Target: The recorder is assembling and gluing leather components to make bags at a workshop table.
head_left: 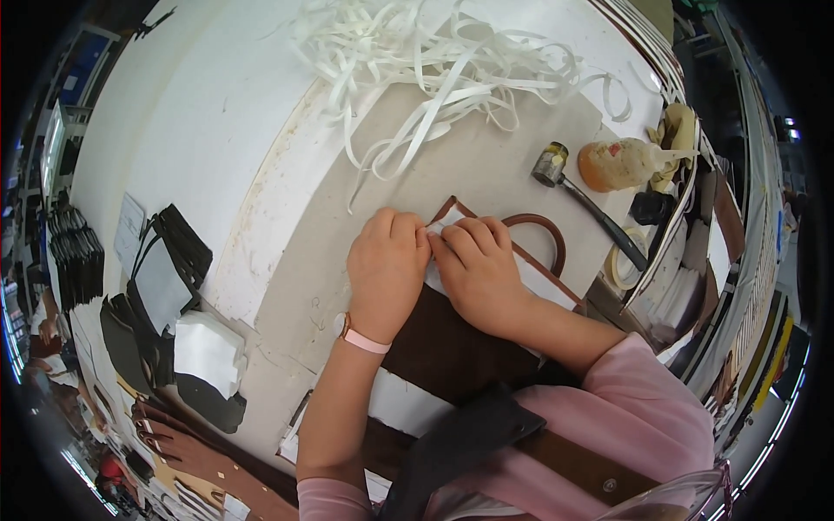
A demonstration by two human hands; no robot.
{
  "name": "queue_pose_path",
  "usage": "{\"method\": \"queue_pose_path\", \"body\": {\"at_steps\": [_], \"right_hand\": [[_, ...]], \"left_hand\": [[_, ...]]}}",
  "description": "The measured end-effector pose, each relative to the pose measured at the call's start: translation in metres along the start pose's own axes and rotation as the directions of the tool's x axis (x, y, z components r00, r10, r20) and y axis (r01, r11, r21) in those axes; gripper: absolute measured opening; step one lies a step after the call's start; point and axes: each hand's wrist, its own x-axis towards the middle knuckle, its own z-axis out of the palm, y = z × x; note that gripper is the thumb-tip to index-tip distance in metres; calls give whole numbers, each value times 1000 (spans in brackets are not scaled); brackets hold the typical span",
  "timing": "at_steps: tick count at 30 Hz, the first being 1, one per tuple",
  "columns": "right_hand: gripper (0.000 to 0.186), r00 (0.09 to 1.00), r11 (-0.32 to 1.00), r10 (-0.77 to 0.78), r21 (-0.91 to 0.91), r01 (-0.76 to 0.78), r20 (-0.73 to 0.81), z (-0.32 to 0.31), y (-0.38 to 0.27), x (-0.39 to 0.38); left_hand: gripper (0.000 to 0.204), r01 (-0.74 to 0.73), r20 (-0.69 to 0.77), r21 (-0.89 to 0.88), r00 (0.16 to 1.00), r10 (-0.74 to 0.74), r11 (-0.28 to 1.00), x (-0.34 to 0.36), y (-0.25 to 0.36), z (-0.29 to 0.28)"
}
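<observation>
A dark brown bag piece (434, 334) with white lining, tan edging and a curved brown handle (556, 239) lies on grey board in front of me. My left hand (387, 265) has its fingers curled and pressed onto the white lining at the bag's upper corner. My right hand (478, 273) is right beside it, fingers bent and closed on that same white edge (449, 213). The fingertips of both hands nearly meet; exactly what lies between them is hidden.
Tangled white tape (434, 87) lies beyond. On the right are a hammer (591, 204), a glue bottle (612, 165) and a tape roll (621, 265). On the left are dark cut pieces (148, 330), white sheets (208, 352) and brown pieces (217, 451). Other people show at the far left.
</observation>
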Motion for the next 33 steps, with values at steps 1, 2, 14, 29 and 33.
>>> {"method": "queue_pose_path", "body": {"at_steps": [1,2,14,29,33], "right_hand": [[37,1000,1000,0,0,0,1,1,0,0],[36,1000,1000,-1,1,1,3,2,1,0],[44,998,991,61,120,-58,-24,0,2,-1],[40,999,998,40,51,-41,22,0,-1,0],[41,999,999,32,31,-33,23,0,-2,-1]], "left_hand": [[10,35,-8,-17,999,-35,999,-1,-1,3],[10,36,-8,-17,999,-36,999,-2,-1,5],[6,42,-89,-186,994,-59,982,-8,-6,4],[9,22,-149,-137,988,-42,990,-9,-5,9],[11,2,-165,-120,986,-22,993,-10,-4,11]]}}
